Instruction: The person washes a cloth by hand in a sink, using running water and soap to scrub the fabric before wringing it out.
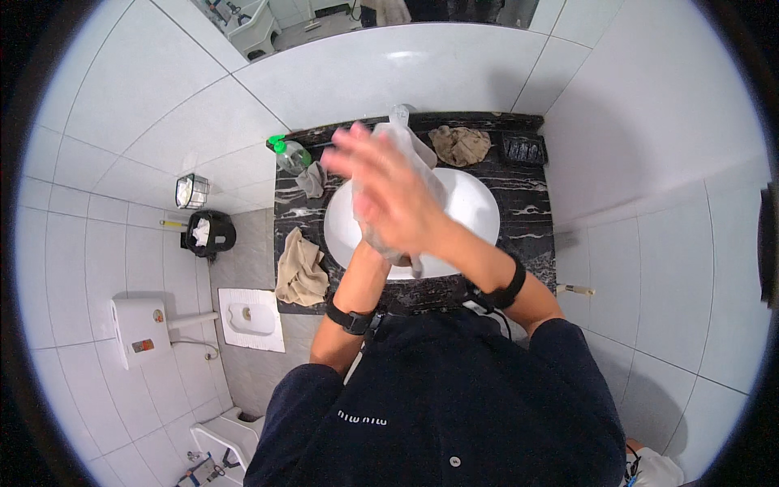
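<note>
My right hand is over the white washbasin, fingers stretched out and blurred. Behind it, a thin greyish cloth hangs above the bowl, its lower end dangling near the front rim. Cloth and right hand cover most of my left hand, so its grip cannot be made out; the left wrist shows below them. The faucet rises at the back of the basin, partly behind the cloth.
On the black marbled counter lie a beige cloth, a crumpled brown cloth and a small grey cloth. A green-topped pump bottle stands back left, a black soap dish back right. A squat toilet is left.
</note>
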Available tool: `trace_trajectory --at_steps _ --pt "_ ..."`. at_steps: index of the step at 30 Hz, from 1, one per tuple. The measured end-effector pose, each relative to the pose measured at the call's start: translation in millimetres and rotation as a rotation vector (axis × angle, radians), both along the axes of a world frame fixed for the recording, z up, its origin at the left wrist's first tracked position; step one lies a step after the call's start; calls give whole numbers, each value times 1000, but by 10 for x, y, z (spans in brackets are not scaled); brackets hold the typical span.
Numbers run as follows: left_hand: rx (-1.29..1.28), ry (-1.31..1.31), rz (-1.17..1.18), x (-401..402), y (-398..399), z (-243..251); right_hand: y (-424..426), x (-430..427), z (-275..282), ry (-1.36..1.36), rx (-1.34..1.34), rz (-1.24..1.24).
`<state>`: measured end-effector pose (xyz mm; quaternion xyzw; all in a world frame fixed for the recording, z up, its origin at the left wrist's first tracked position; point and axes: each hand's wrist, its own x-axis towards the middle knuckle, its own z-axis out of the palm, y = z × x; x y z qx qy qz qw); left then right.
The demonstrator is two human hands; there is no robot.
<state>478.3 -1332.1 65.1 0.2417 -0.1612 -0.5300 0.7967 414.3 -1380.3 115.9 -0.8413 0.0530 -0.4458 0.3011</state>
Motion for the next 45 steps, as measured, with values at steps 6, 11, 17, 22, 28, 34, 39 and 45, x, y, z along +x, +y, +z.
trace_trajectory --at_steps 6,11,17,22,28,34,39,45 --pt "-16 51 -29 -9 -144 -64 130 -26 -159 -16 174 -89" --pt "17 52 -67 -187 -125 -65 -130 28 -269 -37 345 -160" --pt "-63 77 -87 -6 -186 -40 253 -14 -215 -61 296 -174" --pt "-75 116 -138 -93 -148 -24 -94 61 -384 3 125 -268" --pt "-66 121 -117 -45 -208 -47 125 22 -335 -5 408 -130" --pt "-98 171 -185 -147 -98 -6 -206 6 -382 65 263 -290" --pt "-70 148 -146 -69 -203 -57 132 -66 -308 83 132 -197" --pt "-80 151 -147 -12 -33 -5 307 -54 -224 8 99 -180"
